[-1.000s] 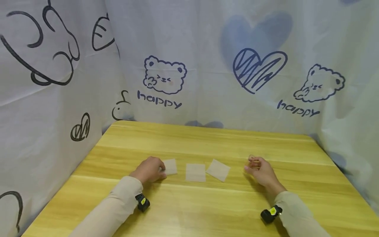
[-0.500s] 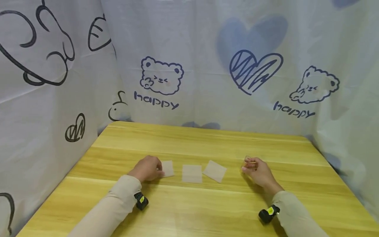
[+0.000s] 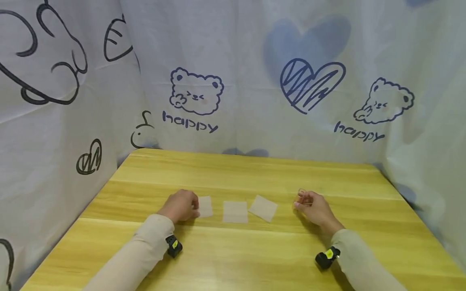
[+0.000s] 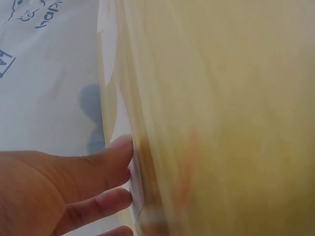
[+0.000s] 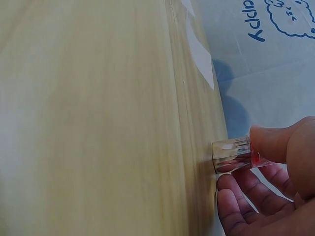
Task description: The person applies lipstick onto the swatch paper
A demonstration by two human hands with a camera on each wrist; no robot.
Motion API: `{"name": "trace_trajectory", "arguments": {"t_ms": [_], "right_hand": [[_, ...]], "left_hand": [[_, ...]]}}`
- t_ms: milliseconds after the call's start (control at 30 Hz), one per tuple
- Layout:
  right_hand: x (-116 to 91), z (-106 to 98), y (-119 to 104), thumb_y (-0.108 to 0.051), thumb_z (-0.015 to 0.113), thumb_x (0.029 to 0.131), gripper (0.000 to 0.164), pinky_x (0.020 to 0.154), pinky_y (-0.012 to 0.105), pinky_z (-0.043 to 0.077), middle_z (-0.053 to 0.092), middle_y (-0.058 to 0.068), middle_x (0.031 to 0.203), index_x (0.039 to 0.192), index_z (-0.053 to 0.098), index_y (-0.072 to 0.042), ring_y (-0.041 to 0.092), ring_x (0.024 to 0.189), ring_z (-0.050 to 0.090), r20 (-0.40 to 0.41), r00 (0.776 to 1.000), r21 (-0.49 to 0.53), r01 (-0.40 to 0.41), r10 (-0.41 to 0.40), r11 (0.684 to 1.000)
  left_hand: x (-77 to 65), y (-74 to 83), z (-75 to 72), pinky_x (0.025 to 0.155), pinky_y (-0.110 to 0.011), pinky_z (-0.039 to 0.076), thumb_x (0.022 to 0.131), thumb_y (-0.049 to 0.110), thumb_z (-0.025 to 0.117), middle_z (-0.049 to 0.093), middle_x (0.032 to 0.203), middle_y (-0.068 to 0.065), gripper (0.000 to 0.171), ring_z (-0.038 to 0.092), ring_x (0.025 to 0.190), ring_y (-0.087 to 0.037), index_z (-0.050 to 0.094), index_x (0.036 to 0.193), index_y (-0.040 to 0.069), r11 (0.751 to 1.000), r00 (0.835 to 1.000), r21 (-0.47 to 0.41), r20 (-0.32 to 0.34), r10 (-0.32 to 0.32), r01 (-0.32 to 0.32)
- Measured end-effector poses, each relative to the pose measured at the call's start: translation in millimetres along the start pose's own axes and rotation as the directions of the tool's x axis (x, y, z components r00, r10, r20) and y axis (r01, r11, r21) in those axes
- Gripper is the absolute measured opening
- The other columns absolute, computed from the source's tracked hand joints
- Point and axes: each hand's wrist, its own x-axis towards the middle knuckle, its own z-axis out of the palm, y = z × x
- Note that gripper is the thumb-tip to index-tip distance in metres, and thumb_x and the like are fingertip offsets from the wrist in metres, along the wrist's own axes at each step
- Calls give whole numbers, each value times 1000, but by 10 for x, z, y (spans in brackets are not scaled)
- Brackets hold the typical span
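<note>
My left hand (image 3: 179, 207) is over the left end of the leftmost white square sheet (image 3: 206, 206), covering part of it. In the left wrist view, the thumb and fingertips touch the sheet (image 4: 120, 120) with the fingers slightly bent. A firm pinch is not visible. The right hand (image 3: 316, 209) holds a small clear glass (image 3: 300, 195) between thumb and fingers, to the right of the sheets. Seen from the right wrist, the glass (image 5: 231, 155) has ridged sides and a reddish tint near the thumb. Its end is close to the tabletop; contact is unclear.
A middle white sheet (image 3: 235, 212) and a turned right sheet (image 3: 263, 208) lie flat on the yellow wood-grain table (image 3: 233, 254). A printed white cloth (image 3: 251, 121) stands behind the table and along both sides.
The head view has shifted slightly. My right hand, with the glass, has moved a little toward the sheets. The left hand and the white sheets stay almost where they were.
</note>
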Motion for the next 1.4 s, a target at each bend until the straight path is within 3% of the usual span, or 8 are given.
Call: {"name": "trace_trajectory", "arguments": {"t_ms": [233,500,767,1000,1400], "right_hand": [[-30,-49,-40,-17,68,92,17,78,41,49,64,10,96,94,60,-3,28,93,60,23,1000,-38,4,-3,999],[-23,-105,-56,-18,68,92,18,73,35,48,63,10,97,97,59,-3,27,93,59,54,998,-37,19,-17,999],[-32,-152,-45,-16,69,92,17,70,34,47,64,10,94,95,60,-2,25,90,59,33,998,-43,57,-56,997],[-20,-148,-46,-18,69,92,28,76,36,50,65,14,102,108,60,2,28,95,61,46,996,-35,76,-74,996],[-22,-255,-237,-19,68,93,22,79,41,51,65,13,105,105,59,-3,27,96,61,72,994,-21,89,-87,996]], "left_hand": [[-11,44,1,72,-42,49,80,21,82,64,83,1,14,57,78,-20,70,80,14,1000,1000,-9,1,5,-5],[0,42,-32,78,-45,50,81,23,81,67,91,-2,13,62,90,-26,73,85,13,999,1000,31,-2,17,-17],[0,52,-38,75,-42,50,80,21,82,65,87,0,13,59,81,-21,72,83,14,1000,1000,7,21,15,-15],[-28,31,-4,76,-41,51,79,19,82,66,91,-1,12,60,84,-21,73,84,14,1000,999,4,25,24,-24],[-28,109,-40,72,-42,50,77,19,83,66,92,-4,18,59,82,-22,71,87,10,999,999,-4,24,32,-32]]}}
